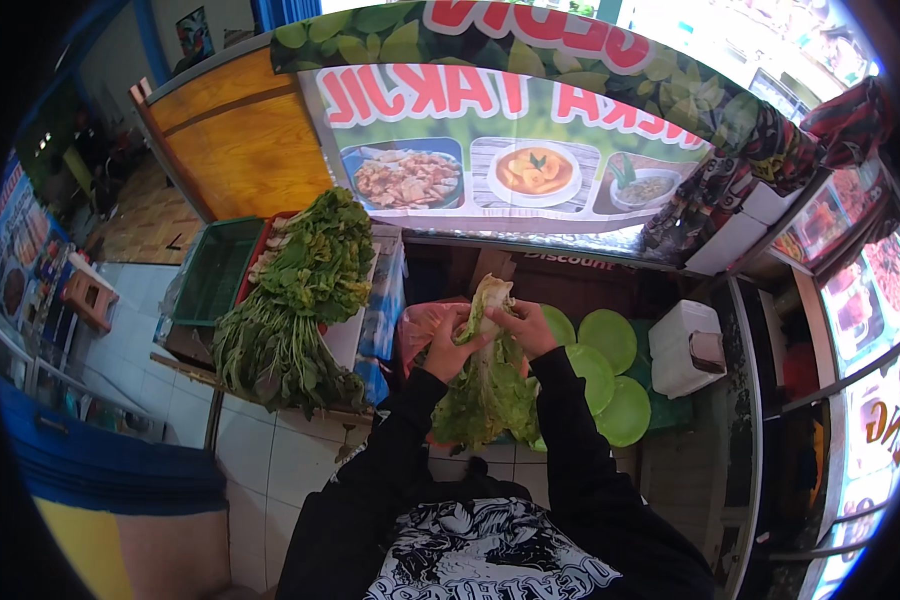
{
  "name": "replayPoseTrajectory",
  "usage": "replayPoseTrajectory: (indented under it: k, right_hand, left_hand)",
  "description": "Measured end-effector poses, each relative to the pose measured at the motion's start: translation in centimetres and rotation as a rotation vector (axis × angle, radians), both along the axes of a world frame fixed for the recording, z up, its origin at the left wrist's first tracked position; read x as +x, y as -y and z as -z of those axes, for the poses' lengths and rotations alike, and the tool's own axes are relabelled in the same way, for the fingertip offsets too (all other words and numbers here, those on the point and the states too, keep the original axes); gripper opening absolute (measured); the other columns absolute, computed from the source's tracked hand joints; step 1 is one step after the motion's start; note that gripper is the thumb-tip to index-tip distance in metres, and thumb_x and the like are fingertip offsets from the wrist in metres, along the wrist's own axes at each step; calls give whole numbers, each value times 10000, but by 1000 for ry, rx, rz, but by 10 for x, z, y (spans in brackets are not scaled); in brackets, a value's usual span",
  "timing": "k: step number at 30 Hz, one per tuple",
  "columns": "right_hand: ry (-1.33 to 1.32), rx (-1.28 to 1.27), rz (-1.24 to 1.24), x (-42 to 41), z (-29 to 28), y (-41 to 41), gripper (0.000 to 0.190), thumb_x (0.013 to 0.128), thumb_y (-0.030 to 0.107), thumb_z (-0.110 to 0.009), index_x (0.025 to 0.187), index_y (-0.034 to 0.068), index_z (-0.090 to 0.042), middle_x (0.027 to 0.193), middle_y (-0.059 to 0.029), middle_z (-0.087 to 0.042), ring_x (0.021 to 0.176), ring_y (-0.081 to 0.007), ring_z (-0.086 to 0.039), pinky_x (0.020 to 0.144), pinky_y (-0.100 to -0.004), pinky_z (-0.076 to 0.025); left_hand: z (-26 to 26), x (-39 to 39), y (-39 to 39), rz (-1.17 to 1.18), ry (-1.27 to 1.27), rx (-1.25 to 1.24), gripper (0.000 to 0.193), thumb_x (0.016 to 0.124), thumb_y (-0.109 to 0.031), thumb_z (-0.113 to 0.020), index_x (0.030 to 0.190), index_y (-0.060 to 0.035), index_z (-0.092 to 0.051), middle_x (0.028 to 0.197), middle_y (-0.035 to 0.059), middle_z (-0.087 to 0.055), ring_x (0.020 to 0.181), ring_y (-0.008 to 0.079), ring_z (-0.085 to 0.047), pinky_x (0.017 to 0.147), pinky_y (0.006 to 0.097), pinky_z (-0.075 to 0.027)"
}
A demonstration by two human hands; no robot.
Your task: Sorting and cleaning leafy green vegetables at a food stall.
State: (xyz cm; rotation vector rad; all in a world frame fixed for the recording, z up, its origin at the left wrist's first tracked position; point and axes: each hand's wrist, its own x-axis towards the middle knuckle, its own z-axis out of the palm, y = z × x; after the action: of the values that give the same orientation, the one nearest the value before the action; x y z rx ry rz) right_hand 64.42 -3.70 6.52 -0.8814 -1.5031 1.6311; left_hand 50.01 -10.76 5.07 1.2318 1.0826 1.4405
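Between my two hands is a head of leafy lettuce [487, 382], its pale stem end pointing away from me and its green leaves hanging towards my body. My left hand [451, 346] grips it on the left side, near the whitish base. On the other side, my right hand [526, 327] has its fingers and thumb on the pale stalks. Beneath and left of the lettuce shows a red plastic bag [420, 324], its contents mostly hidden. Several lime-green plastic plates [607, 341] lie just right of my right forearm.
Leafy greens [311, 262] and darker bunched greens [285, 356] are heaped on the left table, by a green plastic crate [221, 270]. A white box [686, 349] stands at the right. Ahead hangs a printed banner [525, 180]. A brown stool [90, 296] stands far left.
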Motion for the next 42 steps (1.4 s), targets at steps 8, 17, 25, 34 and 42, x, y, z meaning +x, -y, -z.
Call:
replayPoseTrajectory:
  k: [8,17,25,34,42]
  right_hand:
    - [75,-3,-147,-29,-1,14,313,760,182,-625,982,-32,-569,864,-35,-593,767,-73,-530,682,-226,-431]
    - [41,51,-262,-121,-35,65,306,758,167,-623,979,-38,-576,874,-47,-599,761,-81,-531,677,-231,-433]
    - [93,48,-335,-245,-28,114,305,762,166,-618,975,-47,-572,878,-52,-598,764,-81,-530,669,-230,-427]
    - [-33,41,-397,-387,-18,165,309,776,155,-602,1010,-42,-553,854,-54,-596,728,-87,-536,638,-244,-419]
    - [-6,-3,-467,-500,-11,170,277,776,146,-585,985,-36,-570,851,-44,-595,746,-83,-529,670,-247,-419]
  left_hand:
    - [10,-28,29,-155,13,-62,429,695,-60,-663,1070,-28,-458,1029,59,-502,988,158,-470,852,291,-385]
    - [9,-107,89,-282,59,-17,573,697,-184,-690,1171,-8,-420,1035,92,-523,957,158,-502,821,292,-403]
    - [1,-225,158,-325,28,-13,587,695,-195,-690,1171,23,-424,1037,118,-539,948,164,-517,797,286,-419]
    - [0,-359,219,-404,26,-74,578,705,-176,-679,1175,28,-413,1028,111,-542,945,163,-518,804,289,-415]
    - [3,-469,228,-428,-22,-55,559,715,-183,-668,1164,16,-401,1007,112,-538,931,164,-524,788,288,-423]
